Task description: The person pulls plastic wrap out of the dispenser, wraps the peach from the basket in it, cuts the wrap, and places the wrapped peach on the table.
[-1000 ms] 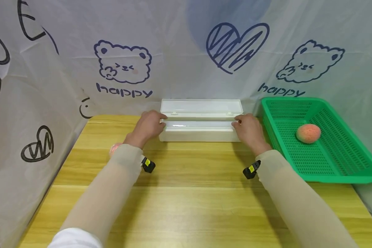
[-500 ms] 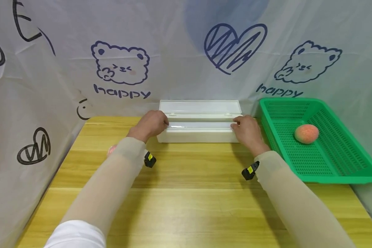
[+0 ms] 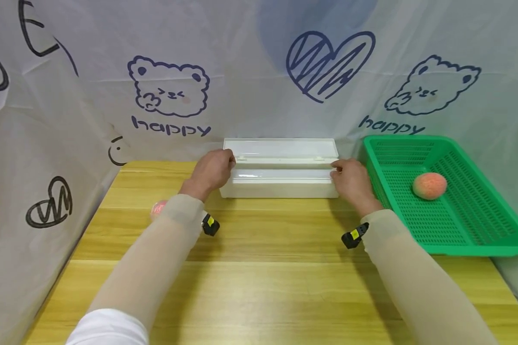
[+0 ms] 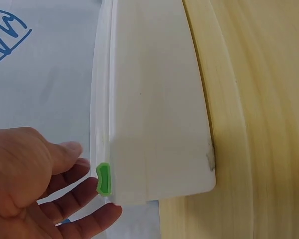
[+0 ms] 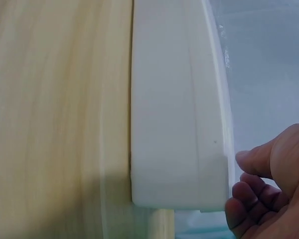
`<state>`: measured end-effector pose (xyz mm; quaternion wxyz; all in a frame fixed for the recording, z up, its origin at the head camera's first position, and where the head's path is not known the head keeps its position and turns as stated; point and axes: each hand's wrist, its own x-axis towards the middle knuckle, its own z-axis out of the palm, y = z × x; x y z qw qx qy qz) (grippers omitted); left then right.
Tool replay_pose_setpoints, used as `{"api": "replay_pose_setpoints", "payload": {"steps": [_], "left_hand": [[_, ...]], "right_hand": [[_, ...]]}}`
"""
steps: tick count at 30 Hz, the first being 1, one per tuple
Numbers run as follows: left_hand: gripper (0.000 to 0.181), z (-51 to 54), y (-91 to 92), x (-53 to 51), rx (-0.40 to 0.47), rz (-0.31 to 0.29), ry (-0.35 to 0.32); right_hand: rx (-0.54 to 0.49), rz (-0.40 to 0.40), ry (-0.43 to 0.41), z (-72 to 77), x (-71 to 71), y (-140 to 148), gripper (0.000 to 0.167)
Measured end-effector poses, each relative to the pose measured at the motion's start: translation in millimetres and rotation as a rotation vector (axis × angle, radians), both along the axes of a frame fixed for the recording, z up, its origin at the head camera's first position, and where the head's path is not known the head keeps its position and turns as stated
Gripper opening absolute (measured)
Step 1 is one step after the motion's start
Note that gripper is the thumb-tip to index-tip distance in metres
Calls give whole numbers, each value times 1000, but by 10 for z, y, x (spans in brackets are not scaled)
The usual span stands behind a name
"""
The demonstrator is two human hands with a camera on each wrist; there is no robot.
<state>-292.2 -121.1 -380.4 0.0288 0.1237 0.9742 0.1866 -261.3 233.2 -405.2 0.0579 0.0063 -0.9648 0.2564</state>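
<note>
A long white box [image 3: 280, 190] stands at the table's back edge, its lid [image 3: 280, 147] raised against the cloth. Something shiny and clear [image 3: 263, 175] lies along its opening. My left hand [image 3: 210, 173] is at the box's left end, fingers bent beside the lid's lower corner. In the left wrist view, that hand [image 4: 32, 179] has its thumb near the index finger and other fingertips by a green piece [image 4: 104, 179] on the rim. My right hand [image 3: 353, 183] is at the right end; in the right wrist view, its thumb and curled fingers [image 5: 246, 204] are at the box's edge, slightly apart.
A green basket [image 3: 479, 250] on the right holds a peach-coloured round fruit [image 3: 429, 186]. A pink object [image 3: 158, 209] lies left on the wooden table [image 3: 259, 287], partly hidden by my left forearm. A printed cloth [image 3: 250, 96] hangs behind.
My left hand has moved slightly up and to the right, from the opening toward the lid. My right hand has shifted slightly right. The box and basket have stayed in place.
</note>
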Motion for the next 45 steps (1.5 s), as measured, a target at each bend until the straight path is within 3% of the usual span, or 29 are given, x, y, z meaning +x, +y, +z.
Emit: {"api": "replay_pose_setpoints", "payload": {"steps": [3, 9, 15, 26, 38, 45], "left_hand": [[23, 1, 21, 10, 38, 30, 20], [20, 8, 52, 9, 85, 88, 49], [17, 8, 66, -1, 105, 105, 67], [17, -2, 62, 19, 125, 119, 76], [20, 49, 53, 70, 142, 141, 80], [21, 37, 36, 89, 163, 162, 67]], "right_hand": [[-9, 10, -20, 10, -12, 32, 35], [19, 133, -136, 32, -19, 39, 40], [38, 165, -170, 66, -35, 103, 31], [-21, 88, -42, -16, -65, 149, 27], [-87, -15, -21, 26, -64, 32, 30], [-241, -27, -16, 76, -28, 10, 28]]}}
